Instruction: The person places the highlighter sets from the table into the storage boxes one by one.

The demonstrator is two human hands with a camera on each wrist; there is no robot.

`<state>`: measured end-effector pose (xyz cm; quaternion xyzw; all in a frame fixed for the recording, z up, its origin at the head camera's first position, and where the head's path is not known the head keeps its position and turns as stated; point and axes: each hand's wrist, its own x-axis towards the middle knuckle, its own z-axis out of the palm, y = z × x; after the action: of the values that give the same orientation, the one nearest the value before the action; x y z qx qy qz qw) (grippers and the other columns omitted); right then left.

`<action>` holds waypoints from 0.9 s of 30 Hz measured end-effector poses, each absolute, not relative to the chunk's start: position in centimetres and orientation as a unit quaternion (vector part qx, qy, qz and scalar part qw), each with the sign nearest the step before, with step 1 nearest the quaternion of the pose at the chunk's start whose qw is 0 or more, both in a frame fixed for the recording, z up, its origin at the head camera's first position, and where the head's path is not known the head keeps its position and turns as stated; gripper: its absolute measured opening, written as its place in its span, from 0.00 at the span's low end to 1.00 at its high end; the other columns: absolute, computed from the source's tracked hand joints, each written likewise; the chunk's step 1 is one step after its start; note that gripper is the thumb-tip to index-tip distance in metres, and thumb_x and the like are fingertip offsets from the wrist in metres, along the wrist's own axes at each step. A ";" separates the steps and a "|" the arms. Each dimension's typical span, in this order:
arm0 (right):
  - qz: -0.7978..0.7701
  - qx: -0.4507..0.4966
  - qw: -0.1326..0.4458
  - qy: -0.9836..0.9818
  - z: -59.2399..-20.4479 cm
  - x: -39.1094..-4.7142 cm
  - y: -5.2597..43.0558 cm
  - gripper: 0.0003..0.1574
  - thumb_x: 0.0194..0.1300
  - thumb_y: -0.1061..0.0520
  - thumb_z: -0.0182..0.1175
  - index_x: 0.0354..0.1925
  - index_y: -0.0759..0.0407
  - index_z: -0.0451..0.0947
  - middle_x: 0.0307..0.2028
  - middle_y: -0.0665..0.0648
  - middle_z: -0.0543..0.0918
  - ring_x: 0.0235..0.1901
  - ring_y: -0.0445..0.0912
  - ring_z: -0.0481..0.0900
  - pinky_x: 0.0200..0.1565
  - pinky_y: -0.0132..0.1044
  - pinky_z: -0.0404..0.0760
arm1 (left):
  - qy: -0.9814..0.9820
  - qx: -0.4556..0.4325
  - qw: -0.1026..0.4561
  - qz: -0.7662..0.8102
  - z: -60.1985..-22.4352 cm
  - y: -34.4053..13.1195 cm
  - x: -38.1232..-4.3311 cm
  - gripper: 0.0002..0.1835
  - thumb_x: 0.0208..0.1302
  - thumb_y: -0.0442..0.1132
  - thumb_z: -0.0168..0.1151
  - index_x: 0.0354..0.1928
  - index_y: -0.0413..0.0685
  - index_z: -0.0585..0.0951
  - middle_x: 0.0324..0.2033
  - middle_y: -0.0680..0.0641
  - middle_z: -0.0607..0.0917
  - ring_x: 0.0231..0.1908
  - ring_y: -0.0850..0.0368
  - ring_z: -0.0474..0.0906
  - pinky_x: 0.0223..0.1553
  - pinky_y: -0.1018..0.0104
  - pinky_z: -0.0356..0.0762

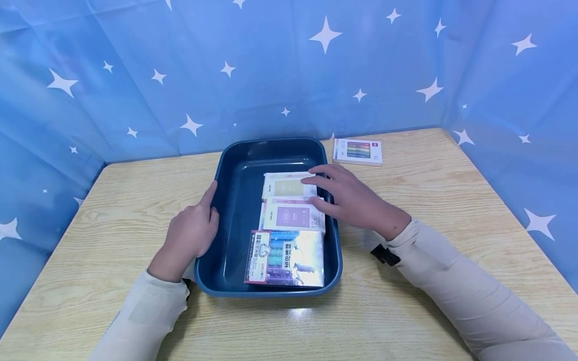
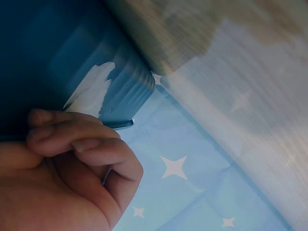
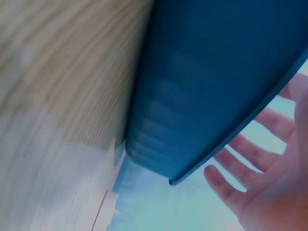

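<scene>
A deep blue plastic tray (image 1: 232, 220) stands on the table, with boxes lined up along its right side. My left hand (image 1: 191, 230) grips the tray's left rim, thumb over the edge and index finger stretched along it; its other fingers (image 2: 103, 142) curl by the outer wall in the left wrist view. Over the right rim reaches my right hand (image 1: 349, 198), fingers spread above two white boxes, one with a yellow panel (image 1: 282, 186) and one with a purple panel (image 1: 275, 216). Nearest me in the tray lies a shiny clear-fronted box (image 1: 275, 258) with blue, green and purple contents.
A flat white box with a rainbow-striped window (image 1: 357, 152) lies on the wooden table (image 1: 433, 200), beyond the tray's far right corner. A blue curtain with white stars (image 1: 271, 65) hangs behind the table and along its sides.
</scene>
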<state>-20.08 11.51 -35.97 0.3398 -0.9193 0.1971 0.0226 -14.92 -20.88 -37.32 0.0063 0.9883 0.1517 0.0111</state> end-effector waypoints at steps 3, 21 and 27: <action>0.194 0.328 0.020 -0.924 -36.0 -20.4 11.7 0.29 0.64 0.40 0.51 0.63 0.42 0.66 0.65 0.52 0.63 0.66 0.51 0.57 0.63 0.52 0.62 | 0.988 0.006 0.012 0.153 -37.4 -20.9 -14.9 0.31 0.69 0.43 0.36 0.73 0.57 0.44 0.09 0.48 0.69 0.08 0.55 0.66 0.11 0.66 0.63; 0.207 0.283 0.011 -0.936 -36.8 -23.0 14.2 0.33 0.69 0.36 0.36 0.69 0.43 0.56 0.68 0.57 0.58 0.67 0.55 0.54 0.64 0.56 0.56 | 0.988 0.002 0.017 0.154 -37.4 -20.9 -15.0 0.31 0.69 0.44 0.35 0.73 0.58 0.44 0.09 0.48 0.69 0.08 0.55 0.66 0.11 0.66 0.63; 0.194 0.260 0.012 -0.946 -37.0 -23.9 15.2 0.32 0.70 0.41 0.39 0.69 0.47 0.56 0.68 0.60 0.57 0.68 0.57 0.53 0.64 0.58 0.55 | 0.988 0.001 0.019 0.152 -37.5 -20.9 -15.0 0.31 0.69 0.44 0.35 0.73 0.58 0.43 0.09 0.48 0.69 0.08 0.55 0.66 0.12 0.65 0.63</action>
<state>-23.88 15.16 -37.00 0.2597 -0.9459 0.1943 0.0118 -15.00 -20.91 -37.46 0.0014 0.9881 0.1523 0.0195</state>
